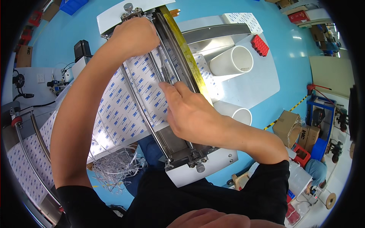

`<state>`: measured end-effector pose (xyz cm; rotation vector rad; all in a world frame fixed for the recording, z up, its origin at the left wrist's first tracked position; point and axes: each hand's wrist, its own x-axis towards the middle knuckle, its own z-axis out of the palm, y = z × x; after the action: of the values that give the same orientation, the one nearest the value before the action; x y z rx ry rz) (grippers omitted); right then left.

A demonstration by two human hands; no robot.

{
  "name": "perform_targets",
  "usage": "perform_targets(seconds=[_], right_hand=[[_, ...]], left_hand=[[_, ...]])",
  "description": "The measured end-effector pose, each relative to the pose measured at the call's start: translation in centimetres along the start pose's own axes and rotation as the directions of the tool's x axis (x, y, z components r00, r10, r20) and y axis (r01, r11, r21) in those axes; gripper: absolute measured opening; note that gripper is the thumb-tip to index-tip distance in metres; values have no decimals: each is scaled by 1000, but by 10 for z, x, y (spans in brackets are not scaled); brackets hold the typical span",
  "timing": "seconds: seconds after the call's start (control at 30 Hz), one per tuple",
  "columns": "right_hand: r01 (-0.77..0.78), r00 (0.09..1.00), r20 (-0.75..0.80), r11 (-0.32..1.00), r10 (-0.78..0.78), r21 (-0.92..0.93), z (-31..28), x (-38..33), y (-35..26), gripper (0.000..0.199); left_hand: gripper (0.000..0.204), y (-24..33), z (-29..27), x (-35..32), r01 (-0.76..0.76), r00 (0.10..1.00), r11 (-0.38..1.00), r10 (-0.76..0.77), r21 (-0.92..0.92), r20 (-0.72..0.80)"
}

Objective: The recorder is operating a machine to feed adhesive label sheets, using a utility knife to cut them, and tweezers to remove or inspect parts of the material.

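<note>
A long machine frame with metal rods (133, 98) and white end plates lies across the middle. White film with a blue printed pattern (118, 114) runs under its rods. At the far end my left hand (137, 37) is closed in a fist over the rods; what it grips is hidden under the fingers. My right hand (195, 116) reaches over the nearer half of the rods. Its fingertips press together at a small metal fitting (166, 74) between the rods. A yellow-edged bar (184, 51) runs along the frame's right side.
White cardboard tubes (242, 59) lie on the grey-white table (262, 78) at the right, beside a red block (260, 45). Shredded film strips (114, 167) hang below the frame. A curved metal rail (28, 159) stands at the left. Boxes (285, 127) are on the floor.
</note>
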<state>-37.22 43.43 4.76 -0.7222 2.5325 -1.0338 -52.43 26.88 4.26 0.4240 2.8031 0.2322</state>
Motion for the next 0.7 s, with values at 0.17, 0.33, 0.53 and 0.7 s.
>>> perform_targets(seconds=[0.17,0.33,0.53,0.7], right_hand=[[39,999,-21,999,-40,-26,-2,-9,0,51],[46,999,-13,998,-47,-39,-7,-11,3,51],[7,999,46,1000,-6,-28,-12,-11,5,50],[5,1000,-1,998,-5,-67,-9,-3,8,50]], left_hand=[[26,-4,-3,-1,-16,997,995,22,-96,67],[23,-5,2,-6,9,1000,982,-9,-190,1],[19,1,4,-7,27,998,993,-33,-112,-52],[15,3,7,-13,-52,987,996,41,-70,-157]])
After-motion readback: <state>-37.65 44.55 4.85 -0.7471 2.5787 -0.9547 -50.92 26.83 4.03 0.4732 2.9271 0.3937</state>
